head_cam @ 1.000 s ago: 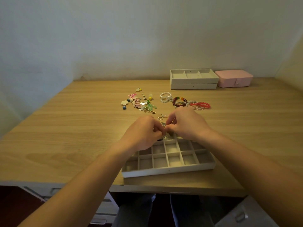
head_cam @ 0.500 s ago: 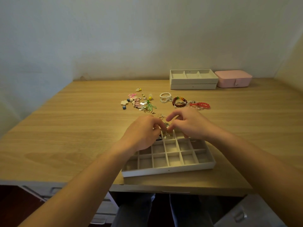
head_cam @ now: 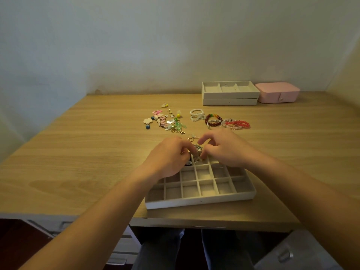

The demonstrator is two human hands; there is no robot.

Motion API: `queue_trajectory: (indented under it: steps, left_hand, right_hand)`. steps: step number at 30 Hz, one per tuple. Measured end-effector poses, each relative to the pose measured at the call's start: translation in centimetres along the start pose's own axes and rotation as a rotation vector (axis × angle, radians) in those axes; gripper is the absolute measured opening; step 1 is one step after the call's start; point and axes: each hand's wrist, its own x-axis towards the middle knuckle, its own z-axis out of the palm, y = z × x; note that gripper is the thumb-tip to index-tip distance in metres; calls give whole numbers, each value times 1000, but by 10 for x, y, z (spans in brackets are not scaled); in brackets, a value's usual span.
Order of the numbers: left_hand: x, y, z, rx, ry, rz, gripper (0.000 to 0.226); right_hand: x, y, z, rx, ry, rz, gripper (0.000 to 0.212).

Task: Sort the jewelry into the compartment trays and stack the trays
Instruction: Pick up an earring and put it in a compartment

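White compartment tray (head_cam: 200, 201) sits at the near edge of the tabletop (head_cam: 97, 152). The left hand (head_cam: 167, 158) and right hand (head_cam: 226, 151) have dropped from just above it to its far row. Their fingers curl toward a tiny piece (head_cam: 196, 159) between them; which hand pinches it cannot be told. The right forefinger has lifted clear, so a drop-in looks close. Most of the jewelry (head_cam: 169, 121) lies unsorted beyond.

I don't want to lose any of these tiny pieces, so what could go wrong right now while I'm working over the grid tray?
The small piece between your left hand and right hand hangs over the far row of the grid tray; a slip could land it in a neighbouring cell or on the table. The tray sits close to the table's front edge, so your wrists might nudge it off.
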Motion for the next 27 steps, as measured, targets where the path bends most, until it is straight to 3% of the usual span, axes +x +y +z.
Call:
queue_trajectory:
  steps: [6, 10, 18, 23, 27]
  left_hand:
    - [-1, 2, -1, 103, -50, 4, 33]
    - [-2, 4, -3, 174, -107, 39, 37]
    - [0, 2, -1, 69, -23, 6, 30]
    - [-1, 5, 2, 148, -56, 24, 31]
    - [1, 6, -1, 193, -81, 30, 30]
  right_hand:
    - [2, 1, -1, -3, 69, -15, 32]
    - [4, 2, 3, -20, -6, -12, 38]
    - [3, 3, 1, 8, 89, -17, 34]
    - [0, 1, 4, -48, 29, -30, 38]
    - [1, 2, 1, -46, 74, -23, 35]
